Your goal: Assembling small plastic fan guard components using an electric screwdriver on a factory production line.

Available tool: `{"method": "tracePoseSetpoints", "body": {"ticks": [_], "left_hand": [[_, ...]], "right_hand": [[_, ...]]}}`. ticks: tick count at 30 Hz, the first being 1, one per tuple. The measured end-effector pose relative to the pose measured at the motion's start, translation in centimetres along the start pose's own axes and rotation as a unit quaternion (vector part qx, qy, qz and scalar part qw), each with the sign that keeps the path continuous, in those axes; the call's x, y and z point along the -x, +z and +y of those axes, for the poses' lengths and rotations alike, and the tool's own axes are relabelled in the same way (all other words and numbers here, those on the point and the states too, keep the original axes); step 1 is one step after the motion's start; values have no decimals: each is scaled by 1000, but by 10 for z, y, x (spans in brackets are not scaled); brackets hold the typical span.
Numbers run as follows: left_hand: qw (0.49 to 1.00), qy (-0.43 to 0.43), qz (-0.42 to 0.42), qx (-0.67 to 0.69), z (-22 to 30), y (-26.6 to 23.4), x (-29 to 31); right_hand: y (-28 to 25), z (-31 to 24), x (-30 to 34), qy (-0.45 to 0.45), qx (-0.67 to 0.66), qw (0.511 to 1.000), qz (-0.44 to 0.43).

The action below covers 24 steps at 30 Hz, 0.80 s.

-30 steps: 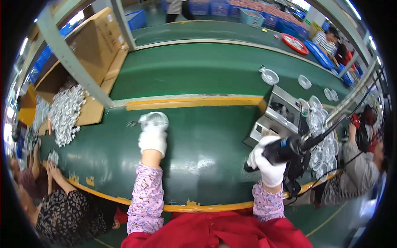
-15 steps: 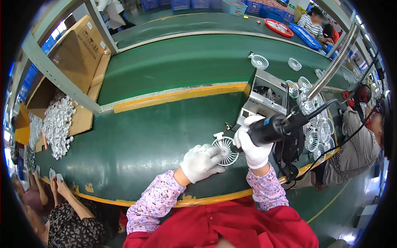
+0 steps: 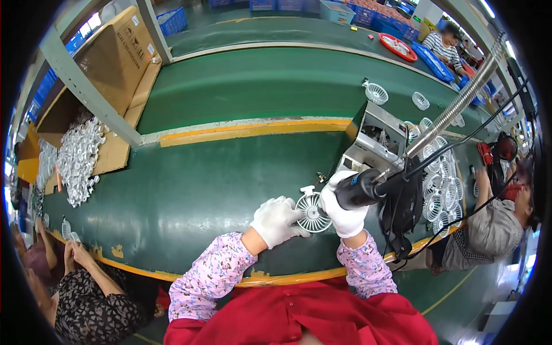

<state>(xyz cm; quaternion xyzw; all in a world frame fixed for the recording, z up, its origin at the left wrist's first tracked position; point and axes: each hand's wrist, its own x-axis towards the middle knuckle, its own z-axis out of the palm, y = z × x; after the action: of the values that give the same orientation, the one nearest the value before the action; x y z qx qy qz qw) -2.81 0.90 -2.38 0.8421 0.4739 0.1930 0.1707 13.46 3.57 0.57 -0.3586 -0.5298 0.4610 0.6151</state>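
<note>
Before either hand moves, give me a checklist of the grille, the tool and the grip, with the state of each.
1. Left hand on the white grille: ok, fingers at its near-left rim.
2. Grille lying on the green bench: ok, it looks flat.
3. Right hand closed around the black tool: ok.
4. Tool's tip against the grille: cannot tell, the glove hides it.
5. Bench around the grille free of small items: not ok, a small piece shows just beyond it.
6. Both hands gloved: ok, white gloves on each.
</note>
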Motion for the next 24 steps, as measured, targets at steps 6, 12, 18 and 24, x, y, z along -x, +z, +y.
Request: {"method": "tracePoseSetpoints", "body": {"ticks": [6,12,18,24], "left_hand": [[1000,-4,8,-15,9,4,0],[999,7,28,25,0,10,1],[1000,-2,4,28,3,1,-2],[998,19,48,25,-1,7,2]], "right_hand": [[-8,-5,-3,-35,-51,998,28],[-30,-58,-49,-181,-48,981,53],[-23,-53,-50,-167,75,976,120],[5,-48,-13,-70,-88,994,9]]}}
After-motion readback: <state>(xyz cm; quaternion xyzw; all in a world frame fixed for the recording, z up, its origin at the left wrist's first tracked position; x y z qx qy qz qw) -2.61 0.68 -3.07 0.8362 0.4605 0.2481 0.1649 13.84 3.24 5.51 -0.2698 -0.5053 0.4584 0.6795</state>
